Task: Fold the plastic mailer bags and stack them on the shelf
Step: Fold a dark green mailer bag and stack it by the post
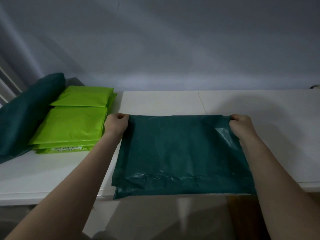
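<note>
On the white tabletop [173,101], your left hand [116,124] and right hand [242,124] each pinch a far corner of the dark green plastic mailer bag [181,153] in a closed grip, and its slick near edge overhanging the front could slide off.

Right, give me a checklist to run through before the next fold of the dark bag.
1. Left hand grips the far left corner of the dark bag: ok.
2. Right hand grips the far right corner: ok.
3. Far edge level between the hands: ok.
4. Bag fully on the shelf: not ok, near edge overhangs the front.
5. Surface smooth: not ok, wrinkles near the front edge.
6. Lime stack apart from the bag: ok.
</note>
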The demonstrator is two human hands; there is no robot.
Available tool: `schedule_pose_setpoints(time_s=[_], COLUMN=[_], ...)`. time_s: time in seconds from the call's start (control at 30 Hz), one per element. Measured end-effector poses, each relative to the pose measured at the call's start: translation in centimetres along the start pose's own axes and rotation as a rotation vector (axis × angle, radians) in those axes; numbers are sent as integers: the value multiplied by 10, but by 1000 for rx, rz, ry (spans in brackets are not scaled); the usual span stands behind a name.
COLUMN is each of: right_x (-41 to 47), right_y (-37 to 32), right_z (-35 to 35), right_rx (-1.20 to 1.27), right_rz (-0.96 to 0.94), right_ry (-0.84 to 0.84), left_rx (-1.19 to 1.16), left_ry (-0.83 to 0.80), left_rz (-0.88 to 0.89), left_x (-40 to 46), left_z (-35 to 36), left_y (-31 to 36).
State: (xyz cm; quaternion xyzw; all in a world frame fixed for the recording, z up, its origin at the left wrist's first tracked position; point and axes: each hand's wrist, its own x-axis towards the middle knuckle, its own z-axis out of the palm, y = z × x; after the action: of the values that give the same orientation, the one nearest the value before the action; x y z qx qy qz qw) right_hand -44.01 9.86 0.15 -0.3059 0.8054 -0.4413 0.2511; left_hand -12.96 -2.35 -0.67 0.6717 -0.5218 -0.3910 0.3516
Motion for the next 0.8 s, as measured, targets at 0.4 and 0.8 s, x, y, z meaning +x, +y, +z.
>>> schedule_pose_setpoints(time_s=[0.4, 0.8], right_x=[-2, -4], right_y=[-7, -4], right_z=[3, 7], right_rx=[175, 102], right_rz=[157, -12], right_ry=[49, -48], left_rx=[0, 9], left_ry=[161, 148], left_rz=[148, 216], left_x=[-3, -5], left_z=[1, -1], left_y=[6, 4])
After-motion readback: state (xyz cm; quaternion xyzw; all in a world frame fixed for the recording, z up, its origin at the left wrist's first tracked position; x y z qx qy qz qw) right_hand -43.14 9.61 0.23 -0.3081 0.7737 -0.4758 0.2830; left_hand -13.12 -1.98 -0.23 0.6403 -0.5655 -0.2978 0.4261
